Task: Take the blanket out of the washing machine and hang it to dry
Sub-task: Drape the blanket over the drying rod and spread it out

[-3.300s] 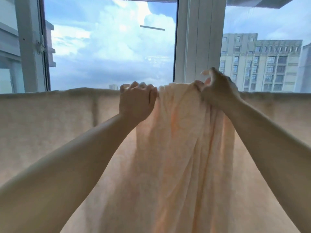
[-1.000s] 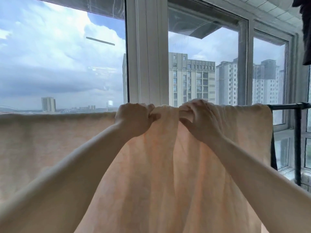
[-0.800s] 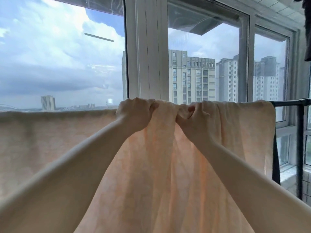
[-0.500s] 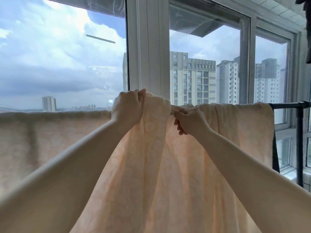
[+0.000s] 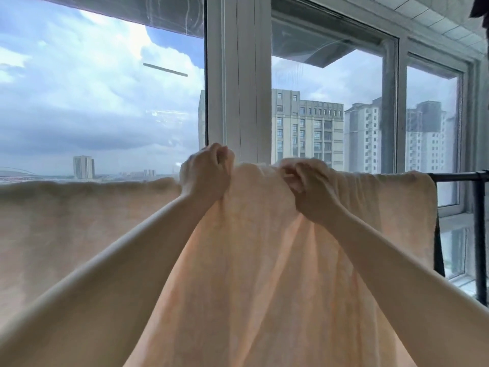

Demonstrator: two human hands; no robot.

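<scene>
The blanket (image 5: 259, 260) was a pale peach, softly textured cloth, draped over a black horizontal rail (image 5: 460, 176) in front of the window. Its top edge ran level along the rail from the far left of the view to a squared corner near the right end. The left stretch hung flat and smooth. The middle was bunched into long vertical folds fanning downward, glowing orange where daylight passed through.

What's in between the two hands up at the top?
A bunched hump of the peach blanket, gripped by the left hand and right hand on either side, in the head view.
</scene>
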